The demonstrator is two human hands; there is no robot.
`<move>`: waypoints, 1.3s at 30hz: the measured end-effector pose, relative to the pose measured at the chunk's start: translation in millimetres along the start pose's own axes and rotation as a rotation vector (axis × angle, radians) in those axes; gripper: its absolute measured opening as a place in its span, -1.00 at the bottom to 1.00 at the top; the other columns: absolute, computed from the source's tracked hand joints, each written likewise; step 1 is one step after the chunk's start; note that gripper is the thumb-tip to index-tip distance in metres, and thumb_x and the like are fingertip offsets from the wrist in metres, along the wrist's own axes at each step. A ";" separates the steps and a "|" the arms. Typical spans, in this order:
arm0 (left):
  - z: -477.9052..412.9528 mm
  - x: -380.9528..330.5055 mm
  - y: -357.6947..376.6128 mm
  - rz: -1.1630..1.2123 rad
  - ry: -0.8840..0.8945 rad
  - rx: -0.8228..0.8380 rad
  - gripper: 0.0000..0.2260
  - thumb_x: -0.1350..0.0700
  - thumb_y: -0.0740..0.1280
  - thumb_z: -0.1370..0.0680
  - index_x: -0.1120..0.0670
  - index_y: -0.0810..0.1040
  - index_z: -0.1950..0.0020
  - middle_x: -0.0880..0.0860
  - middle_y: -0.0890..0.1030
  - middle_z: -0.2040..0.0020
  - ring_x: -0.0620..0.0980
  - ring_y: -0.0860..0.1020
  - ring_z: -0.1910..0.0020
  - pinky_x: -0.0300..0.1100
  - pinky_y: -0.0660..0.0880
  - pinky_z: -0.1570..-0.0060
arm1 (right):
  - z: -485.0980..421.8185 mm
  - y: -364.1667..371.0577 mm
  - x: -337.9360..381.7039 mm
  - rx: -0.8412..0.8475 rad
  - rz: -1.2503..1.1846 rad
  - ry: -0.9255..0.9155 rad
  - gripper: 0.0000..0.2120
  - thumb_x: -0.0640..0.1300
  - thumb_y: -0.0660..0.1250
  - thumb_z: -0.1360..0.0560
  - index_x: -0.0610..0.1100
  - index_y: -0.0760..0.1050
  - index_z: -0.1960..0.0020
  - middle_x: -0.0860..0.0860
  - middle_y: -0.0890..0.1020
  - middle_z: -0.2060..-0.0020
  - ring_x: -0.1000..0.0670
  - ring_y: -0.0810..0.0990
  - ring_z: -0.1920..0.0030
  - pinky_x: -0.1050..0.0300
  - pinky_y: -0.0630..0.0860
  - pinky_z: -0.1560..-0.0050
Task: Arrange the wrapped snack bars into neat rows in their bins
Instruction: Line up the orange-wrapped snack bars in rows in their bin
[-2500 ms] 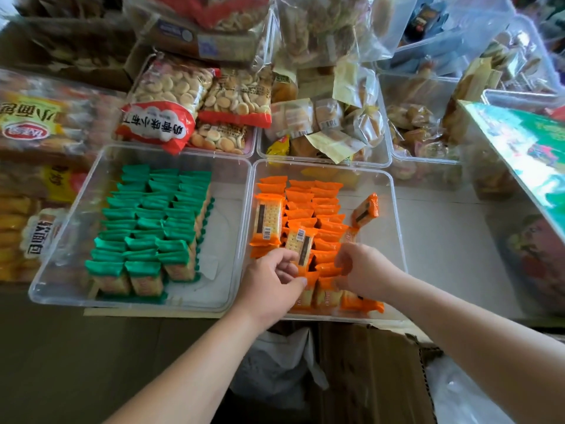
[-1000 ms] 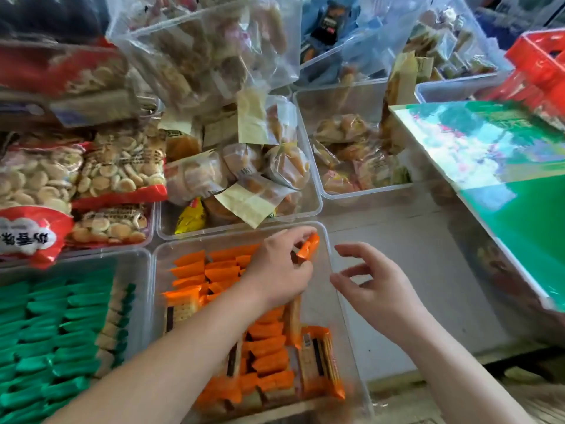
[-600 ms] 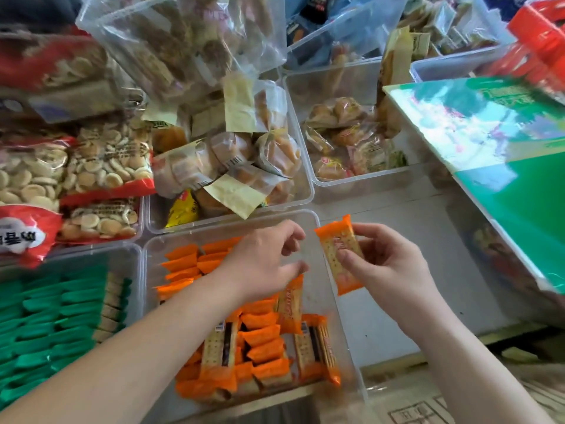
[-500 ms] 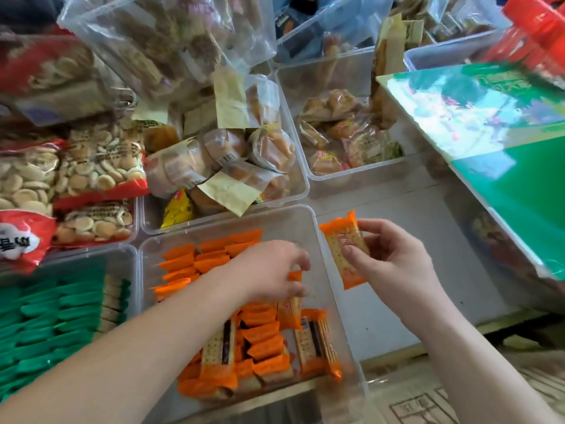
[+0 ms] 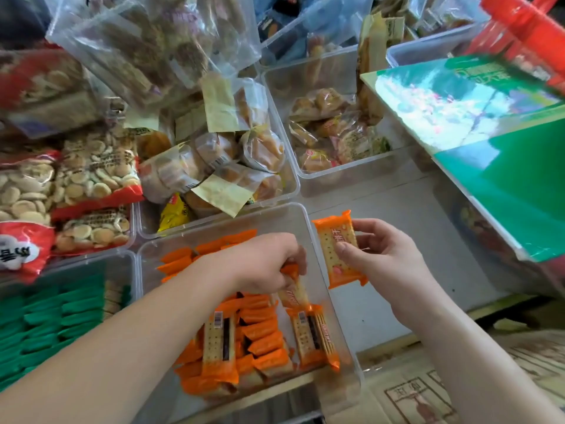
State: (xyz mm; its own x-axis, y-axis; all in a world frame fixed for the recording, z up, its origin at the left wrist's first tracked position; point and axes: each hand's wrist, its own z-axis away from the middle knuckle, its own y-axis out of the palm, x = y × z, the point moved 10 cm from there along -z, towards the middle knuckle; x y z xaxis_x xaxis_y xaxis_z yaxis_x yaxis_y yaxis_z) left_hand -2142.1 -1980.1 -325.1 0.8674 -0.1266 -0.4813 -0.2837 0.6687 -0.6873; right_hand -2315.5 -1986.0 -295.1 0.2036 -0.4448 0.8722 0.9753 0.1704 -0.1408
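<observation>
Roughly half the orange bin point(image 5: 220, 220) is lying unsorted, left hand point(image 5: 263, 264) clamping its grip on a loose bar point(image 5: 295, 293) inside, right hand point(image 5: 388, 258) pinching a second bar point(image 5: 337, 249); green rows point(image 5: 61, 316) are looking finished.

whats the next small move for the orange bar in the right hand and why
Probably lower the orange bar held in the right hand into the clear bin, on edge beside the standing rows: it hangs by the bin's right rim, while the left hand grips another bar inside.
</observation>
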 end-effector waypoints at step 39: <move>149.7 49.7 1.8 0.962 -0.207 -0.712 -0.77 0.09 0.55 -0.54 -0.20 0.65 -0.09 -0.14 0.70 0.00 -0.14 0.68 0.03 -0.17 0.67 0.05 | 46.0 78.2 52.7 0.381 0.245 -0.037 -0.83 -0.14 0.39 -0.62 -0.04 0.61 -0.21 -0.02 0.73 0.09 0.00 0.66 0.17 -0.08 0.61 0.14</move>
State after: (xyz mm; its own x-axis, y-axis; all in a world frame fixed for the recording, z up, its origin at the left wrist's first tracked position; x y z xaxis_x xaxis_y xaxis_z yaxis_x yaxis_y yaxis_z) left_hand -2038.4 -1875.5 -268.8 0.2096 0.3626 -0.9081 -0.9521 -0.1356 -0.2739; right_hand -2232.4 -1955.6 -238.5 0.4144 -0.3207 0.8517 0.7960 0.5814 -0.1683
